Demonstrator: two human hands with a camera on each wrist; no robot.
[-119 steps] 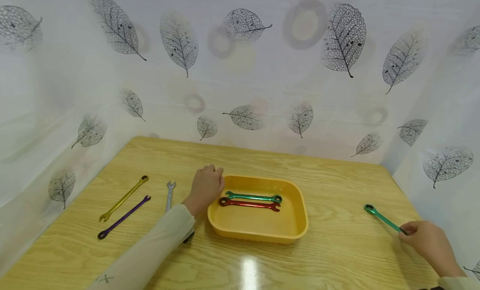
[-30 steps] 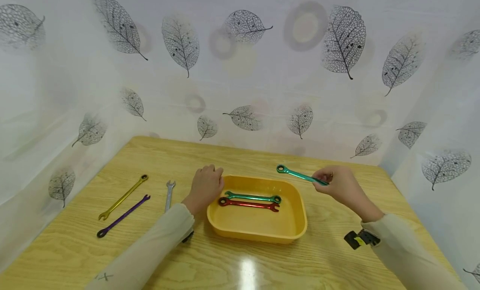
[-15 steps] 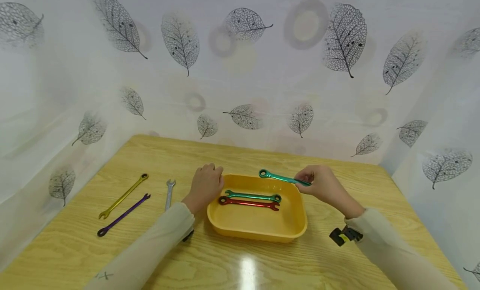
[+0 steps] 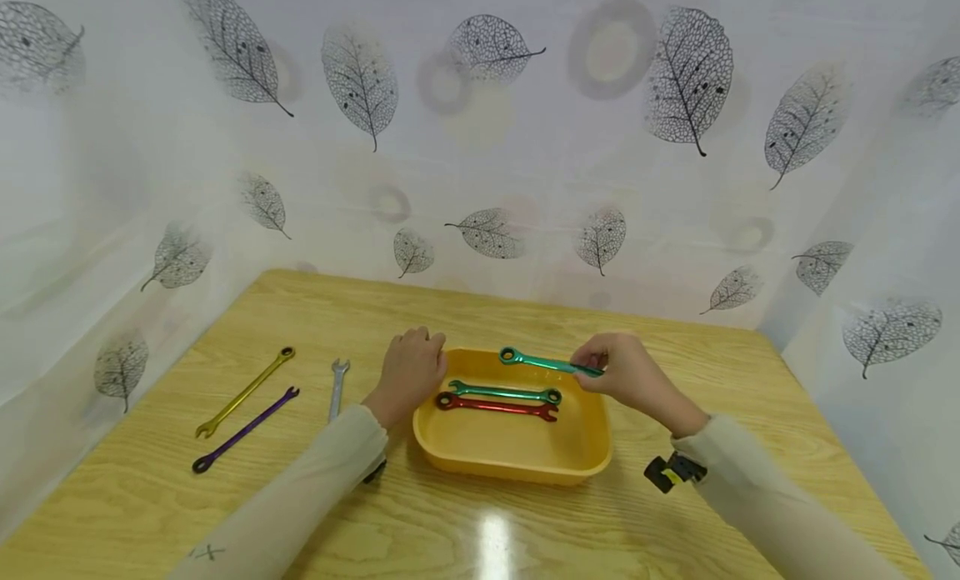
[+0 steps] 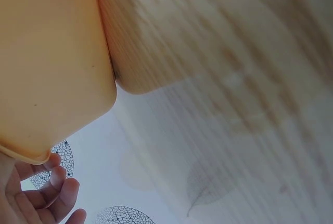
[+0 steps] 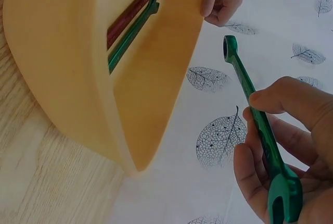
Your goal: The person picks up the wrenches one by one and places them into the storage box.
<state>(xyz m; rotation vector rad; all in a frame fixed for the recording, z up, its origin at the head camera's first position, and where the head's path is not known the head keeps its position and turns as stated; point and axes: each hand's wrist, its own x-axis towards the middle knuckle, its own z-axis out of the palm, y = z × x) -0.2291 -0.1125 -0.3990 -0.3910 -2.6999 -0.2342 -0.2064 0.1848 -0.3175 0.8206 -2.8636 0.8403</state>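
Observation:
My right hand holds a green wrench between thumb and fingers, its ring end pointing left. That wrench hangs above the back right of a yellow plastic tub. My left hand grips the tub's rim at the back left corner; in the left wrist view its fingers curl by the rim. Inside the tub lie a second green wrench and, just in front of it, a red wrench, side by side. In the right wrist view the held wrench's open end points toward the camera.
Left of the tub, a yellow wrench, a purple wrench and a silver wrench lie on the wooden table. The left sleeve partly covers the silver one. A leaf-print curtain encloses the table's back and sides.
From the table's far right, my right hand has carried the green wrench leftward until it is over the tub. My left hand has stayed at the rim.

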